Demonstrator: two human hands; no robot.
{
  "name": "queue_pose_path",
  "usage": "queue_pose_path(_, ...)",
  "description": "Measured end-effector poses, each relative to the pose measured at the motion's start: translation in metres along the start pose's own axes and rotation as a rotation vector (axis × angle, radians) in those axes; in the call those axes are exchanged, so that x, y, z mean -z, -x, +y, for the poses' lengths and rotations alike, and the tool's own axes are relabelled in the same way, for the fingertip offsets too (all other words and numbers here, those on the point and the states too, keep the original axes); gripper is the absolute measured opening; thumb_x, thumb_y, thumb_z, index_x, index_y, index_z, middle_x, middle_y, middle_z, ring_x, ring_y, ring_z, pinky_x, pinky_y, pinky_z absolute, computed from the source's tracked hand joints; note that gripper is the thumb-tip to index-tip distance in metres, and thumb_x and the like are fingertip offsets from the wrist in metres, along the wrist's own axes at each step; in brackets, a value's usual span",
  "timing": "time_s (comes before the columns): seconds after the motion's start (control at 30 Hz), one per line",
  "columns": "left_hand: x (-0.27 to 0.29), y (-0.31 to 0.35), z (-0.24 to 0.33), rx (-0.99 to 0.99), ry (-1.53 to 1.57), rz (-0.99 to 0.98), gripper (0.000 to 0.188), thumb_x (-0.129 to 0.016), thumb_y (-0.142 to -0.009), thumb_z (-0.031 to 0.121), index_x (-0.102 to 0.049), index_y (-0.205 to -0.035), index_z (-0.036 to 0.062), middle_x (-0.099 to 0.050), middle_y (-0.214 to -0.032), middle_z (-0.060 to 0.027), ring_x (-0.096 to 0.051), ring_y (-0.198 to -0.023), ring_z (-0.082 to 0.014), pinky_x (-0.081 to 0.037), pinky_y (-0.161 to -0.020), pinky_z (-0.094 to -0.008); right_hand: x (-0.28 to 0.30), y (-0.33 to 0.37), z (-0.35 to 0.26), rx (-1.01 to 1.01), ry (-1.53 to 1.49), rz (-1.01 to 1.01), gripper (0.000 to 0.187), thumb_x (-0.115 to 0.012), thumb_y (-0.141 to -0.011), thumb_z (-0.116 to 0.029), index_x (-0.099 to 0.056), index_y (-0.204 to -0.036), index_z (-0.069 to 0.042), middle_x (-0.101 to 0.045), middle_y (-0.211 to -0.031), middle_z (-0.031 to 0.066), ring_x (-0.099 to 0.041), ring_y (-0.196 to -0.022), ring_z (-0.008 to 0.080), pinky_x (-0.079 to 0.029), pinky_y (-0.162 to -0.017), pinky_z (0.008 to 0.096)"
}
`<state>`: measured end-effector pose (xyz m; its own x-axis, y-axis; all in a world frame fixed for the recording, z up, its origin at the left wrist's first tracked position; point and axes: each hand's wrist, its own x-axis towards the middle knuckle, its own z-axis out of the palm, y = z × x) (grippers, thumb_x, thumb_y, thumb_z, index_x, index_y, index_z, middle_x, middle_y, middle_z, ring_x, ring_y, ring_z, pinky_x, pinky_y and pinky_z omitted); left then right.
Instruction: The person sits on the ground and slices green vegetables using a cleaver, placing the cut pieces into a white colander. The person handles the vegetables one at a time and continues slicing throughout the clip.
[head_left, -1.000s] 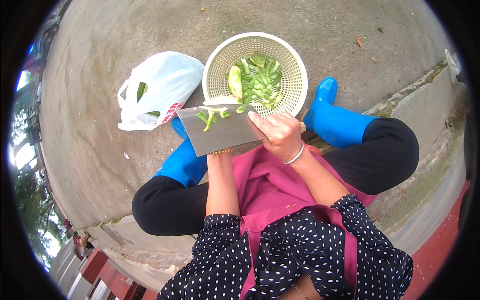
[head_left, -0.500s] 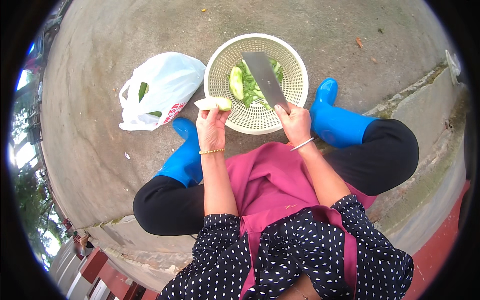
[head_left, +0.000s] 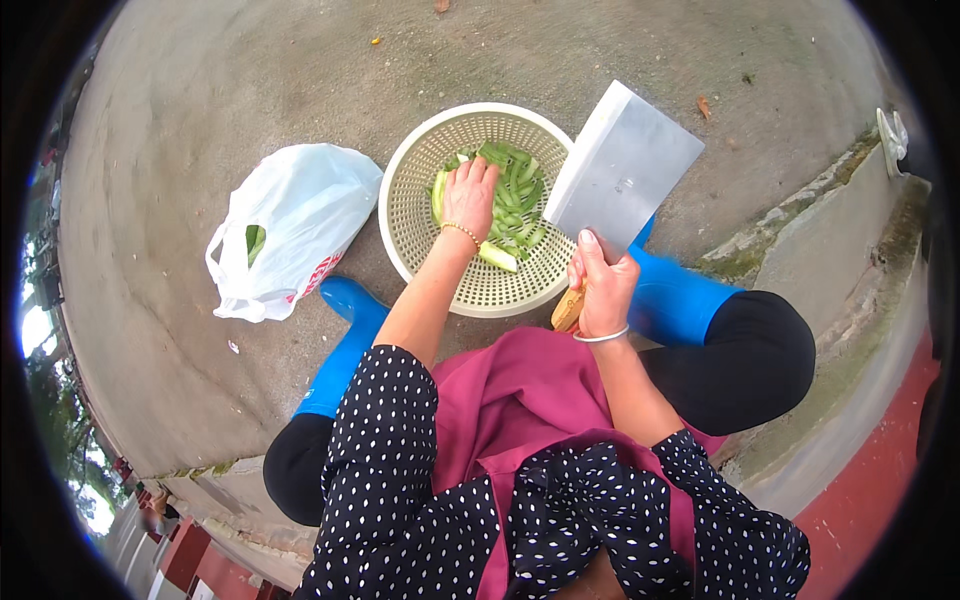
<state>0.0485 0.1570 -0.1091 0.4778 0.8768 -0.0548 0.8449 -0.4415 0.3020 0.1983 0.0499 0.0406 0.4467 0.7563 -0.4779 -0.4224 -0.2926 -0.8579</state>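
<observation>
My left hand [head_left: 470,197] reaches into the cream plastic basket [head_left: 397,235], back upward, its fingers lying over green peelings [head_left: 515,190]. The fingertips are partly hidden among the greens. A pale peeled vegetable [head_left: 437,196], like a cucumber or gourd, shows beside this hand. Another pale cut piece [head_left: 497,257] rests below its wrist. My right hand [head_left: 607,285] is closed round the wooden handle [head_left: 568,309] of a cleaver [head_left: 628,165]. The cleaver's broad metal blade points up and away, tilted to the right, just past the basket's right rim.
A white plastic bag [head_left: 300,215] with something green inside stands on the concrete ground left of the basket. My blue boots [head_left: 357,325] flank the basket. A low concrete ledge [head_left: 830,220] runs along the right.
My left hand has moved from the basket's near left rim down into it and no longer holds up the pale piece. My right hand has turned the cleaver, swinging its blade right, flat side showing.
</observation>
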Motion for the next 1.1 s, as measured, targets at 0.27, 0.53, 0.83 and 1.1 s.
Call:
queue_pose_path(0.27, -0.040, -0.053, -0.026, -0.156, -0.208, -0.135, 0.025, -0.052, -0.081, 0.008, -0.058, -0.105, 0.0083, -0.056, -0.102, -0.0105, -0.054, -0.102, -0.0257, -0.040, -0.095, -0.0415, -0.005, -0.008, 0.002, -0.021, 0.124, -0.019, 0.010, -0.058, -0.094, -0.010, -0.057, -0.087, -0.002, -0.049, -0.063, 0.0002, -0.044, -0.049, 0.0073, -0.037, -0.045, 0.0233)
queue_pose_path(0.53, 0.027, 0.012, -0.023, 0.622, 1.412, 0.004, 0.037, -0.052, -0.087, 0.016, -0.054, -0.121, 0.0015, -0.061, -0.113, -0.0076, -0.058, -0.102, -0.0179, -0.044, -0.092, -0.0323, -0.003, -0.010, 0.004, 0.070, 0.195, -0.051, 0.017, -0.059, -0.095, -0.014, -0.065, -0.087, 0.000, -0.051, -0.059, -0.0032, -0.045, -0.050, 0.0036, -0.036, -0.045, 0.0223)
queue_pose_path(0.83, 0.127, 0.079, 0.023, 0.559, 2.234, 0.168, 0.054, -0.028, -0.104, 0.045, -0.054, -0.119, 0.0014, -0.060, -0.091, -0.0077, -0.055, -0.080, -0.0190, -0.046, -0.073, -0.0338, -0.007, 0.018, 0.000, 0.396, 0.506, -0.265, 0.016, -0.066, -0.087, -0.011, -0.069, -0.100, -0.002, -0.066, -0.072, 0.0107, -0.060, -0.059, 0.0144, -0.046, -0.057, 0.0304)
queue_pose_path(1.1, 0.139, 0.148, 0.047, 0.768, 2.210, 0.477, 0.045, -0.039, -0.100, 0.050, -0.055, -0.103, 0.0075, -0.061, -0.096, -0.0076, -0.059, -0.081, -0.0169, -0.052, -0.069, -0.0313, -0.005, 0.059, -0.006, 1.218, 0.791, -0.527, 0.035, -0.071, -0.070, -0.009, -0.072, -0.105, -0.011, -0.040, -0.055, 0.0015, -0.047, -0.048, 0.0191, -0.033, -0.047, 0.0345)
